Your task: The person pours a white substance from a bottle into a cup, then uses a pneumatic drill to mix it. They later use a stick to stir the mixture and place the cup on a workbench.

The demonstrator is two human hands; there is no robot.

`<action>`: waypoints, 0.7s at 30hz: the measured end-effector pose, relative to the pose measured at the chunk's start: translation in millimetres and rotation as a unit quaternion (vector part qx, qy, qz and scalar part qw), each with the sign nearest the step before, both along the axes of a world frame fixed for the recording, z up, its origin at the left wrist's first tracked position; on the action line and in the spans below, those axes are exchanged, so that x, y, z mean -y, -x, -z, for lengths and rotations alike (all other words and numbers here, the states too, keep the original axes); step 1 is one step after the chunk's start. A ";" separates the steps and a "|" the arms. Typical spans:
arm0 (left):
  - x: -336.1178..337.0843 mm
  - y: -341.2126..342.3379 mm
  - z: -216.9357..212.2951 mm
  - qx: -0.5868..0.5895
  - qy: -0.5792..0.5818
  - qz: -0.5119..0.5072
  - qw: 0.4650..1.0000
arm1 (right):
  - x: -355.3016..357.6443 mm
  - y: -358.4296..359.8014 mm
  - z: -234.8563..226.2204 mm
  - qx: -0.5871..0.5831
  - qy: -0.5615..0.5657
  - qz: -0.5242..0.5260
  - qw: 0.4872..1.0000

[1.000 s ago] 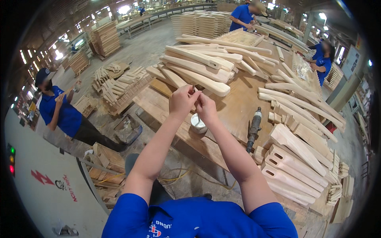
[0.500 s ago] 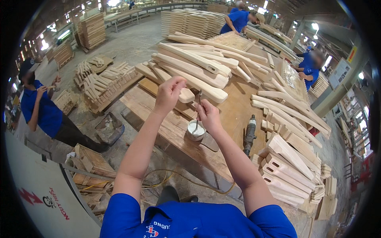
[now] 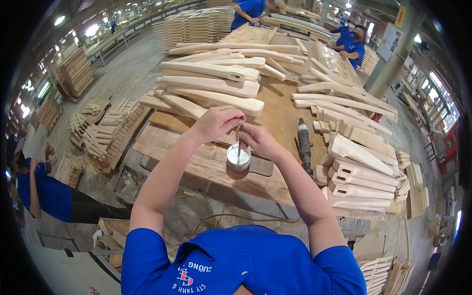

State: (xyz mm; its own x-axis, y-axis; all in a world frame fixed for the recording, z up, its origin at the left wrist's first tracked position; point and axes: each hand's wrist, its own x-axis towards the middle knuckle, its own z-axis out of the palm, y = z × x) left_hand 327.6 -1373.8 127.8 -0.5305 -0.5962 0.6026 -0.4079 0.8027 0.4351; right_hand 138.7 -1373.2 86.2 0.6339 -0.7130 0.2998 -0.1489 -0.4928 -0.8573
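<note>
Head view: both hands meet over the workbench (image 3: 206, 162).
Right hand (image 3: 260, 141): pinched on a thin stick (image 3: 239, 147), its tip dipping into the small white tub (image 3: 238, 158).
Left hand (image 3: 216, 123): curled shut at the stick's top, probably gripping it.
Tub: stands on the bench, just under the hands.
Beside: grinder tool (image 3: 305, 142) to the right, stacked wooden parts (image 3: 211, 83) behind.

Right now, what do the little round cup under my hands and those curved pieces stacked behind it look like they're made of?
The round cup looks like metal, possibly a tin: shiny silvery rim, whitish contents, maybe glue or filler. A thin stick held at the hands dips into it. The curved pieces look like pale bare wood, smooth-sanded and unfinished: matte, with no sheen or paint. The workbench is darker, rougher wood.
</note>
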 end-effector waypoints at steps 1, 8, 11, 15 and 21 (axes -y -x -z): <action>1.0 0.4 -0.9 0.013 0.030 0.004 0.999 | -1.0 0.9 0.8 0.003 0.003 -0.006 1.000; -9.9 16.0 7.7 -0.005 0.196 -0.010 0.981 | -5.8 10.3 -5.8 -0.023 0.014 -0.016 1.000; -18.3 21.7 7.4 0.010 0.271 -0.065 0.960 | -2.4 5.0 -5.4 -0.024 0.072 0.010 0.997; -48.6 6.7 33.5 -0.123 0.223 -0.220 0.942 | 2.2 -6.9 -0.1 -0.004 0.048 0.077 0.996; -144.5 -55.8 165.5 -0.355 0.035 -0.584 0.730 | -7.9 -23.4 6.3 0.065 -0.015 0.114 0.991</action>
